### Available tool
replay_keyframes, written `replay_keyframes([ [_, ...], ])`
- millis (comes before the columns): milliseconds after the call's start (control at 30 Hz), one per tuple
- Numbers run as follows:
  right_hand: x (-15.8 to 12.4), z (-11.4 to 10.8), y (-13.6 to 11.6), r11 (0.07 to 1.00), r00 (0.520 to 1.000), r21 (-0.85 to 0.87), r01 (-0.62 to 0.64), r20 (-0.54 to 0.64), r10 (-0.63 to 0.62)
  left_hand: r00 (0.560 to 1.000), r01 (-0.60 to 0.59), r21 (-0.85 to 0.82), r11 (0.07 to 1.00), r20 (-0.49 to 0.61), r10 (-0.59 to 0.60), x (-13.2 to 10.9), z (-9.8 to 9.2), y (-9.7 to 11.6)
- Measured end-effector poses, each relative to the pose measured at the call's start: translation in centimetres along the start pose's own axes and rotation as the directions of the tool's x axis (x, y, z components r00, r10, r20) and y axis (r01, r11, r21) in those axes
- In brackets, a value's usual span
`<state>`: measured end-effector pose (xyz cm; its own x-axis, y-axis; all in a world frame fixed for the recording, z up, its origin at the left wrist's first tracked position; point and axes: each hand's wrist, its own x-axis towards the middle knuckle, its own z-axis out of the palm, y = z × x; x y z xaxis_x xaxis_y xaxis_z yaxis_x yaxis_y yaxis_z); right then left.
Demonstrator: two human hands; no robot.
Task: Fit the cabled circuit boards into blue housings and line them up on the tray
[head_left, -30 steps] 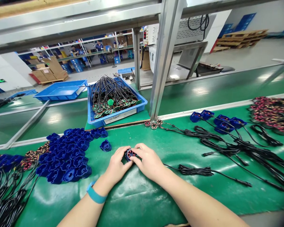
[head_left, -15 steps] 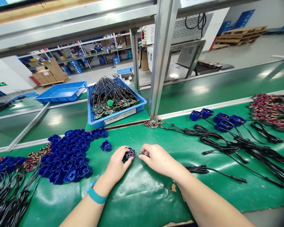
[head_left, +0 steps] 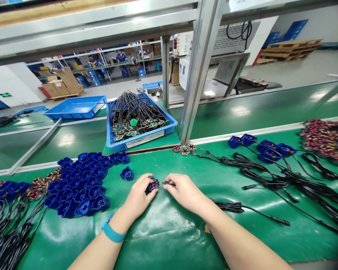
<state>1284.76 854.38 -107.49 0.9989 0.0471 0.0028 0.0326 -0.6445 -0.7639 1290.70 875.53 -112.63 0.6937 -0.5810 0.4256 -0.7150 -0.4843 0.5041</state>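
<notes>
Blue housing [head_left: 152, 184], bin label [head_left: 143, 139] unreadable

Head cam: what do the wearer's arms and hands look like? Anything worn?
Both forearms are bare, with no sleeves in view and no gloves. The left hand has a plain teal band around its wrist. The right hand and its wrist carry nothing; no rings are visible.

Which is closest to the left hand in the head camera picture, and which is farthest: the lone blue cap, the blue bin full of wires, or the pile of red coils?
From the left hand:
1. The lone blue cap, just up and to its left on the green mat.
2. The blue bin full of wires, farther back, behind the mat's edge.
3. The pile of red coils, far off at the right edge.
</notes>
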Motion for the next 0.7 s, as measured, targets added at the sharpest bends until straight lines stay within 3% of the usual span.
replay_keyframes([
  [300,0.1,-0.2,-0.1,0.997,1.000,-0.077,0.006,-0.019,-0.007,0.995,0.055,-0.076,0.996,0.090,-0.048,-0.3,-0.9,1.8],
  [500,-0.1,0.1,0.0,0.984,1.000,-0.180,-0.016,-0.004,0.016,0.984,-0.026,-0.154,0.988,0.172,0.053,-0.3,-0.9,2.4],
  [700,-0.1,0.5,0.0,0.996,0.993,-0.043,-0.081,0.083,0.084,0.990,-0.040,-0.096,0.995,0.127,0.052,-0.5,-0.4,1.5],
])
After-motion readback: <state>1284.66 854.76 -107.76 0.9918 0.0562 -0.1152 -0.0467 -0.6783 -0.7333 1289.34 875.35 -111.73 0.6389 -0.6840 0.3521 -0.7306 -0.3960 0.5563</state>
